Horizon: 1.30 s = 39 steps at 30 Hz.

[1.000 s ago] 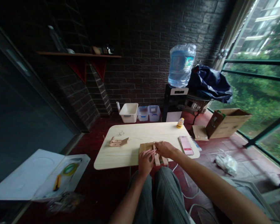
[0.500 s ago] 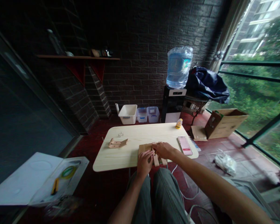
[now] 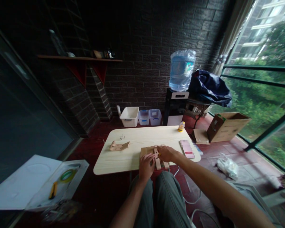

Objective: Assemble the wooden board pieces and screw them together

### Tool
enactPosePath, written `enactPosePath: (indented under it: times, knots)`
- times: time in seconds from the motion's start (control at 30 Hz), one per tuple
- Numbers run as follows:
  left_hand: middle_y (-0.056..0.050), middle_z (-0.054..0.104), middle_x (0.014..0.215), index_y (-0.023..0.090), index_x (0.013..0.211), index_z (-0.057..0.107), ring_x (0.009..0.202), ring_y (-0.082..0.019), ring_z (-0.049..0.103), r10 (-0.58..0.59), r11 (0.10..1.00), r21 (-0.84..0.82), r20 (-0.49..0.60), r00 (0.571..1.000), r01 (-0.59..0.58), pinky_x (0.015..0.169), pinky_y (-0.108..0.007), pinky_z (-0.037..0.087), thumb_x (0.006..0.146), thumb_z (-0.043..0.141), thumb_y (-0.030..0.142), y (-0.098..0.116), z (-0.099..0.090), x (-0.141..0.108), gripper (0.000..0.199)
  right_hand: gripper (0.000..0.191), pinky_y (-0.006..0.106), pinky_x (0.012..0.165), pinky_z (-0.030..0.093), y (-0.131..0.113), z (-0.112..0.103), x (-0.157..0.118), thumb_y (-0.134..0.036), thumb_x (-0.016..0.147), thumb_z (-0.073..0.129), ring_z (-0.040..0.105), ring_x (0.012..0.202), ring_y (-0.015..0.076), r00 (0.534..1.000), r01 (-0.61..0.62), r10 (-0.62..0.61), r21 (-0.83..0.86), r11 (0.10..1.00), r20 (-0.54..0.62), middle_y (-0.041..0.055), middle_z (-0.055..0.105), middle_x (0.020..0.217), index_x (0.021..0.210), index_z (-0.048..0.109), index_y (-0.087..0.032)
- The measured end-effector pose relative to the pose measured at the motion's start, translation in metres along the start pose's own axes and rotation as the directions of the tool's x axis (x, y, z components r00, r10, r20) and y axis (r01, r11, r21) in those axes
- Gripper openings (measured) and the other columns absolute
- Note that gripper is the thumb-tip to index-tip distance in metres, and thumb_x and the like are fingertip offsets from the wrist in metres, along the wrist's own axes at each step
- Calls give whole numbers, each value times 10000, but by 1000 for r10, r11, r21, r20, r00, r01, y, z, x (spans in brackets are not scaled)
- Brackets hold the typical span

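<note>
My left hand (image 3: 147,163) is curled at the table's front edge, its fingertips pressed against a light wooden strip (image 3: 158,163). My right hand (image 3: 166,154) is closed just to the right, over the same strip. A small yellow bit shows at its fingers, but what it belongs to is hidden. Under the hands lies a brown cardboard piece (image 3: 145,151). A second wooden strip (image 3: 166,165) runs alongside the first, partly covered by my right hand. Further left on the table stands a small wooden assembly (image 3: 119,146).
The pale table (image 3: 133,134) carries small bent metal pieces (image 3: 122,137), a yellow-capped bottle (image 3: 181,126) and a pink phone-like screen (image 3: 187,149). Behind it are plastic bins (image 3: 129,117) and a water dispenser (image 3: 177,107). An open white case (image 3: 68,177) lies at left.
My right hand has shifted slightly over the strip, and a yellow bit now shows at its fingers. My left hand keeps its place. The whole view has moved a little.
</note>
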<state>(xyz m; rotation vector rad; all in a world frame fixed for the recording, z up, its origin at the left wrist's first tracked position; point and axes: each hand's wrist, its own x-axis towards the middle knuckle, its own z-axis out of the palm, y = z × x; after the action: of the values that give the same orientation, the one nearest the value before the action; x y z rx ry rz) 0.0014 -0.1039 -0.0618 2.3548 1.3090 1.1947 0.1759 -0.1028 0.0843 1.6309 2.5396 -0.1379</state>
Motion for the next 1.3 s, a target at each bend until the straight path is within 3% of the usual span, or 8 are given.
enactPosePath:
  times: [0.2, 0.6, 0.73, 0.93, 1.3]
  knots:
    - [-46, 738, 1238, 318, 1235, 696, 1236, -247, 638, 16, 1000, -12, 18, 1000, -16, 1105, -531, 476, 945, 566, 192, 0, -3, 0, 341, 357, 329, 854, 555, -6, -17, -9, -155, 915, 567, 707, 1072, 263, 999, 48, -48, -12, 999, -5, 149, 718, 1185, 1272, 571, -146]
    - [-38, 748, 1206, 311, 1178, 715, 1212, -248, 648, 2, 1000, -4, -9, 1000, -2, 1094, -519, 482, 952, 569, 202, 0, -2, 3, 291, 399, 362, 899, 544, -9, -4, 6, -325, 1007, 512, 696, 1107, 296, 997, -68, 69, -36, 997, 20, 227, 707, 1168, 1328, 510, -88]
    - [-35, 741, 1227, 313, 1208, 700, 1234, -242, 638, 27, 1000, -8, -3, 1000, -27, 1117, -524, 467, 954, 560, 196, -2, -2, 0, 314, 436, 354, 928, 533, -3, -7, -3, -309, 982, 536, 674, 1139, 287, 1000, -16, 16, 13, 1000, -2, 213, 689, 1238, 1357, 501, -91]
    - [-30, 739, 1230, 332, 1213, 702, 1233, -240, 639, 2, 1000, 0, -10, 1000, -2, 1117, -526, 464, 956, 567, 216, -2, -1, -1, 313, 330, 323, 869, 541, -2, -14, -14, -164, 937, 526, 686, 1097, 248, 997, 74, -74, 46, 996, -18, 128, 699, 1246, 1261, 582, -197]
    - [-31, 745, 1224, 326, 1211, 706, 1233, -245, 643, 15, 1000, 11, -5, 1000, -15, 1115, -512, 467, 954, 597, 256, 1, -3, -1, 288, 437, 410, 979, 513, -3, 10, 4, -262, 960, 524, 647, 1175, 301, 1000, -25, 25, 8, 1000, -12, 231, 677, 1241, 1351, 519, -67]
